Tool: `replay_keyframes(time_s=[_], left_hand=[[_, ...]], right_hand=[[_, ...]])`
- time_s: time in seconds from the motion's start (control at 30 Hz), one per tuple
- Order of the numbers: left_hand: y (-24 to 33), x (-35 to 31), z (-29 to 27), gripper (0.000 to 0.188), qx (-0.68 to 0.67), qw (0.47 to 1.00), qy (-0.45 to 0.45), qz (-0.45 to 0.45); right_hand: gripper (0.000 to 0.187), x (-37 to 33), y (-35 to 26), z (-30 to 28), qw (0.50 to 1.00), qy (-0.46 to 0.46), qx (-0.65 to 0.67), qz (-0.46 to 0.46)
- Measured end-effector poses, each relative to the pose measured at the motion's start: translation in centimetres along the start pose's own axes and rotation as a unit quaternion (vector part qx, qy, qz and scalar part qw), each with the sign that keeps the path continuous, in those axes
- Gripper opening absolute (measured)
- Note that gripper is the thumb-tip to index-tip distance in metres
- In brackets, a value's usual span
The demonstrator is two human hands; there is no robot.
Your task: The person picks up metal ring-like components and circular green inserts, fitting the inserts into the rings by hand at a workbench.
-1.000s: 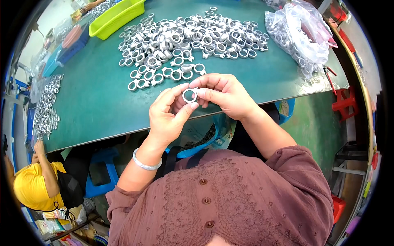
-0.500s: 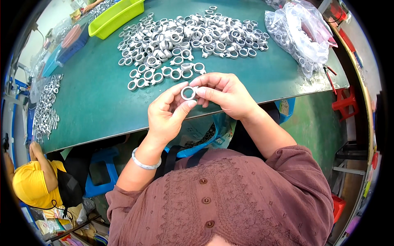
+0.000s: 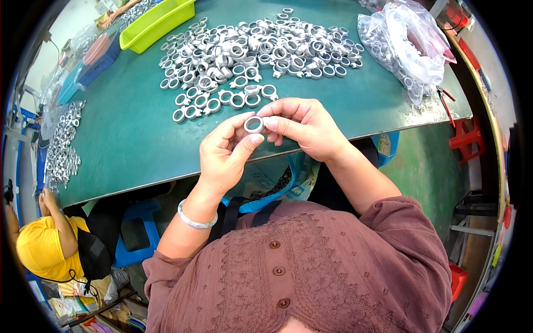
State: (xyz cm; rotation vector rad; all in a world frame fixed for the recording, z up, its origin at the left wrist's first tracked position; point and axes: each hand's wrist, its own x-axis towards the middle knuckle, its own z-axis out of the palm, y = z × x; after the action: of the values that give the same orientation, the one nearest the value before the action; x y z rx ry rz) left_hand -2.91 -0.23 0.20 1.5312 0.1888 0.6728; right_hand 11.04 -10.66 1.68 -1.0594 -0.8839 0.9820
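A grey metal ring with a small lug on its side is held above the table's near edge. My left hand pinches its left side between thumb and fingers. From the other side, my right hand grips it by the lug with thumb and forefinger; the lug is mostly hidden by those fingertips. Just beyond my hands lie several loose rings of the same kind, and behind them spreads a large heap of rings.
The green table carries a lime-green basket, a clear plastic bag of rings, red-handled pliers and another ring pile. A person in yellow sits at left. A blue-rimmed container is below the table edge.
The ring has tilted in my fingers, so more of its outer side wall shows. Both hands stay in nearly the same place.
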Motion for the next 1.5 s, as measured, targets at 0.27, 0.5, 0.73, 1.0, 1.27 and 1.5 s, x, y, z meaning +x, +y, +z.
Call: replay_keyframes(time_s=[0.27,0.5,0.73,1.0,1.27,1.5], left_hand=[[-0.2,0.0,-0.2,0.034,0.040,0.999,0.004,-0.014],[-0.2,-0.1,-0.3,0.036,0.042,0.999,-0.006,-0.001],[-0.6,-0.1,-0.5,0.038,0.025,1.000,0.008,0.014],[-0.7,0.0,-0.1,0.053,0.044,0.997,0.012,0.070],[-0.6,0.0,-0.1,0.062,0.080,0.993,0.001,0.090],[-0.7,0.0,-0.2,0.064,0.102,0.989,-0.003,0.108]], right_hand=[[0.014,0.0,0.6,-0.3,1.000,0.001,0.001,-0.026],[0.014,0.0,0.9,-0.2,0.999,0.004,-0.005,-0.044],[0.012,-0.1,0.7,-0.2,0.993,-0.014,-0.060,-0.099],[0.019,-0.2,1.3,-0.2,0.996,-0.012,-0.016,-0.086],[0.024,-0.2,1.5,-0.4,0.996,-0.029,0.011,-0.083],[0.027,-0.1,1.3,-0.6,0.997,-0.035,-0.009,-0.071]])
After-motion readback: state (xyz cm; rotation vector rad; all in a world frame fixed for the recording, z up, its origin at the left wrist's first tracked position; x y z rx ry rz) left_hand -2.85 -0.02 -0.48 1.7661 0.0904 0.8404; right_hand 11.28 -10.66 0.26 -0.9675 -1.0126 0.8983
